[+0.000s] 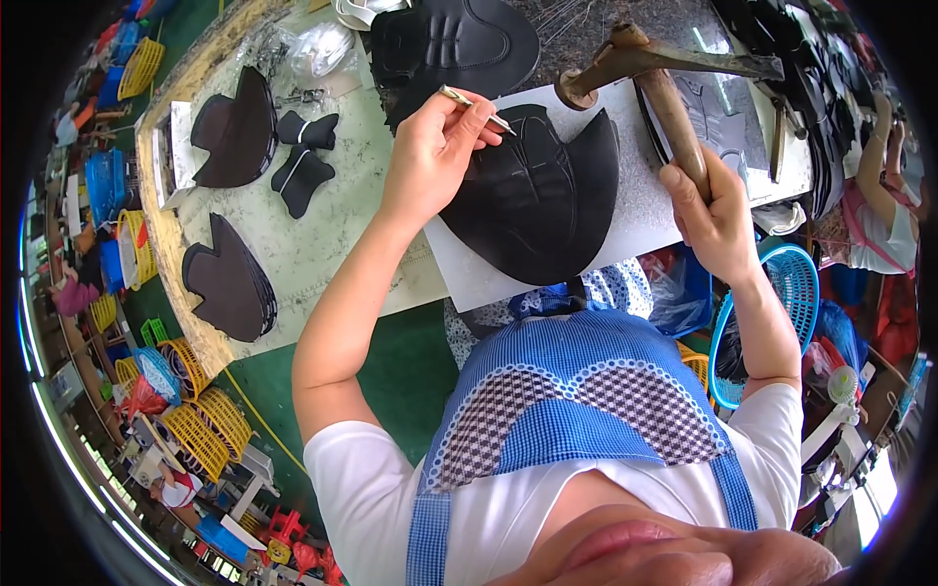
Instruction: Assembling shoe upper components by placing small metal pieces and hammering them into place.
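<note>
A slim, pen-shaped metal tool [491,118] is pinched in my left hand [431,151], its thin tip resting at or just over a black leather shoe upper piece [532,200]. That piece lies on a white board [457,256] in front of me and has stitched or pressed lines near its top. My right hand [719,217] is closed round the wooden handle of a hammer [678,122]. The hammer's worn metal head is raised to the right of the leather, apart from it.
Dark leather pieces [233,132] lie in stacks on the table's left side, next to two tied black bundles [304,176]. More black uppers [454,49] sit at the far edge. A blue basket [782,293] stands by my right arm. Other people work at both sides.
</note>
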The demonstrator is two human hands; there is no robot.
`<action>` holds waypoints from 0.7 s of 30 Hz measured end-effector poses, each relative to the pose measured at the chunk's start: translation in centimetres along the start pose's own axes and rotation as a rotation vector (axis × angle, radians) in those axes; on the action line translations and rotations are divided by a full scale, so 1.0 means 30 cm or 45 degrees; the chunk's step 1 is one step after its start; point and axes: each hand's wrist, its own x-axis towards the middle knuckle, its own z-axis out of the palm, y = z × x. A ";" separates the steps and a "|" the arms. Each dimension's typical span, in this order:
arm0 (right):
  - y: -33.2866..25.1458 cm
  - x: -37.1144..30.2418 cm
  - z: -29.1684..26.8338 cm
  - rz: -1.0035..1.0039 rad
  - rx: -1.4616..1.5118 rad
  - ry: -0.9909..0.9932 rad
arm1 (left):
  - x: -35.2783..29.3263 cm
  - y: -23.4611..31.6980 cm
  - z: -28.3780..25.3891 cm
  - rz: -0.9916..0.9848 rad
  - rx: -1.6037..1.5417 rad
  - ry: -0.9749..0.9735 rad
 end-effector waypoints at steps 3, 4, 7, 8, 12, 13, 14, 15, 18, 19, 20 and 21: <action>-0.003 0.004 -0.004 -0.015 -0.045 -0.015 | -0.003 0.002 0.004 0.050 0.059 0.001; -0.009 0.007 -0.003 -0.032 -0.063 -0.023 | -0.005 0.002 0.007 0.094 0.112 0.008; -0.040 0.009 -0.003 -0.136 0.048 0.040 | -0.010 0.013 0.015 0.221 0.407 0.024; -0.063 0.000 -0.010 -0.197 0.145 0.048 | -0.011 0.020 0.018 0.303 0.648 0.032; -0.051 0.004 0.027 -0.546 -0.043 0.055 | -0.019 0.058 0.067 0.818 1.207 0.118; -0.041 0.019 0.046 -0.479 -0.318 -0.024 | -0.019 0.058 0.065 0.818 1.208 0.122; -0.068 0.024 0.043 -0.283 -0.270 -0.168 | -0.019 0.055 0.061 0.835 1.188 0.144; -0.064 0.024 0.043 -0.286 -0.270 -0.170 | -0.020 0.049 0.056 0.852 1.168 0.165; -0.065 0.017 0.025 -0.066 -0.112 -0.021 | 0.009 0.000 0.003 0.011 0.193 0.128; -0.046 0.015 0.021 -0.048 0.002 0.022 | 0.012 -0.004 -0.010 -0.015 0.028 0.086; -0.044 0.016 0.019 -0.021 0.060 0.038 | 0.010 -0.003 -0.016 -0.017 0.027 0.085; -0.043 0.015 0.017 0.006 0.118 0.054 | 0.007 -0.001 -0.021 -0.009 0.014 0.040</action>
